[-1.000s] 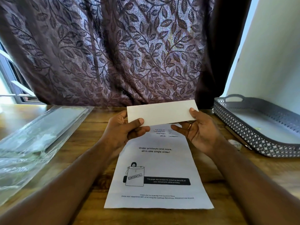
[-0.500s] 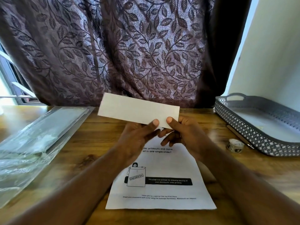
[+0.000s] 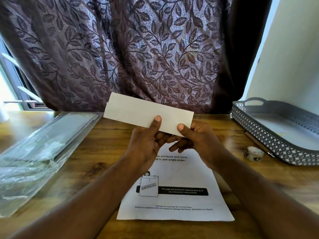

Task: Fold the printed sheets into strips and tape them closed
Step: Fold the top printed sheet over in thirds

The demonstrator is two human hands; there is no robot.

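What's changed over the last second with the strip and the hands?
The folded strip swung from tilting up at the right to sloping down to the right, and now juts leftward. The left hand slid from its left end to near the right hand; both pinch the right part. The printed sheet, tape roll and tray stayed put.

Left side of tabletop (image 3: 107, 152) is taken by a clear plastic packet (image 3: 43, 145), the right by a grey lattice tray (image 3: 276, 142) with a tape roll (image 3: 254, 153) just beside it. Curtain (image 3: 138, 49) closes the back. Bare wood lanes run either side of the flat printed sheet (image 3: 181, 173). The folded strip (image 3: 138, 112) is held above its far end.
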